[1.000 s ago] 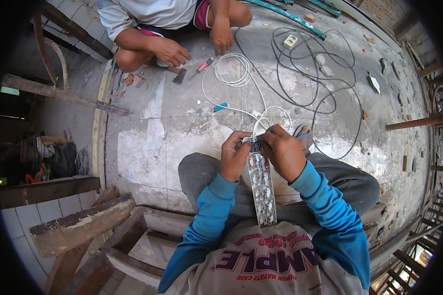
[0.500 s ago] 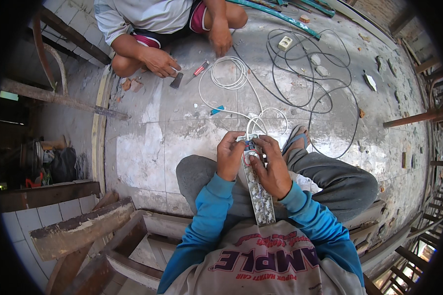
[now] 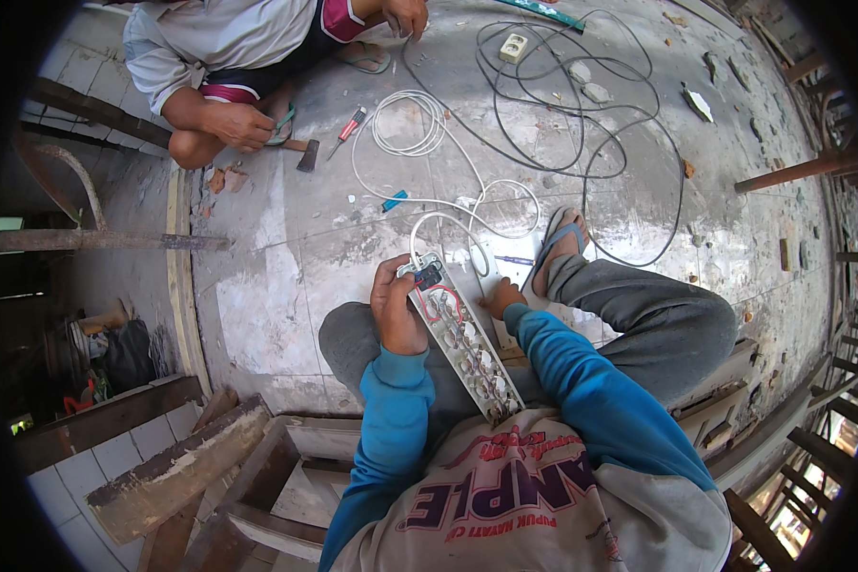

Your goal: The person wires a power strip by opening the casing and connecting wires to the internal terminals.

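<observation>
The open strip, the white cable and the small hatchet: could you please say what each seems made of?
Open strip: probably matte, pale plastic, judging by its thin, straight walls. White cable: likely smooth plastic sheathing, bending in even loops. Small hatchet: dull dark head, perhaps steel; brown handle looks wooden.

The left forearm rises nearly upright to a left hand with thumb and fingers closed in a grip, while the right forearm slants inward and forward to a right hand whose bent fingers show only partly.
</observation>
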A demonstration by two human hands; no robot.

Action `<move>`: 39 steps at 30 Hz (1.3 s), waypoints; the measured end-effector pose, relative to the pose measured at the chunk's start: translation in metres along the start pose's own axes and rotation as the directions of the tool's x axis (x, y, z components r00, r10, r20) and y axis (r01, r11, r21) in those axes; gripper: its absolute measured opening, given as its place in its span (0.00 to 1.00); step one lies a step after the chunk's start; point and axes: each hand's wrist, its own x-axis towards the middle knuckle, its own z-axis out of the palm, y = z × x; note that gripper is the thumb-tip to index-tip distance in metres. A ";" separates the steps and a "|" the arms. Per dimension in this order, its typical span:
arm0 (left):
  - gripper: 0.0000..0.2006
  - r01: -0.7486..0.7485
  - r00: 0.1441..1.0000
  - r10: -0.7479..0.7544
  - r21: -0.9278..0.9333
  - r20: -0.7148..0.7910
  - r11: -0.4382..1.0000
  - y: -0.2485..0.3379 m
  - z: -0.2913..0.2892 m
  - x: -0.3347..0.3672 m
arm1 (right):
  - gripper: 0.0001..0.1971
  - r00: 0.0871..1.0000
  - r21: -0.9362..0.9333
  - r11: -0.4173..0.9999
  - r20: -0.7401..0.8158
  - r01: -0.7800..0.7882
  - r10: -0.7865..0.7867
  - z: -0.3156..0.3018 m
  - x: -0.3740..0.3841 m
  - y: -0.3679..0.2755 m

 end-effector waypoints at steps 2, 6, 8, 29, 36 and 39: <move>0.13 0.034 0.999 -0.035 -0.029 -0.017 0.999 0.003 0.001 -0.005 | 0.41 0.997 -0.019 1.000 -0.083 0.003 -0.004 0.008 -0.007 -0.013; 0.17 0.122 0.992 -0.124 -0.168 -0.002 0.978 0.002 -0.009 -0.004 | 0.39 0.944 -0.112 0.994 -0.326 0.020 -0.055 0.019 -0.005 -0.021; 0.19 0.165 0.986 -0.165 -0.185 0.017 0.969 0.006 -0.008 -0.010 | 0.39 0.943 -0.141 0.990 -0.326 0.016 -0.062 0.020 -0.007 -0.020; 0.32 0.389 0.920 -0.356 -0.275 0.163 0.879 0.008 0.016 0.017 | 0.40 0.886 -0.008 0.979 -0.425 0.202 -0.186 -0.162 -0.115 -0.018; 0.36 0.394 0.910 -0.351 -0.203 0.219 0.896 -0.021 0.021 0.024 | 0.36 0.636 -0.167 0.797 -0.518 0.581 -0.572 -0.202 -0.228 -0.042; 0.32 0.433 0.860 -0.276 -0.327 0.430 0.840 -0.033 0.015 0.029 | 0.38 0.658 -0.135 0.773 -0.449 0.619 -0.605 -0.198 -0.252 -0.047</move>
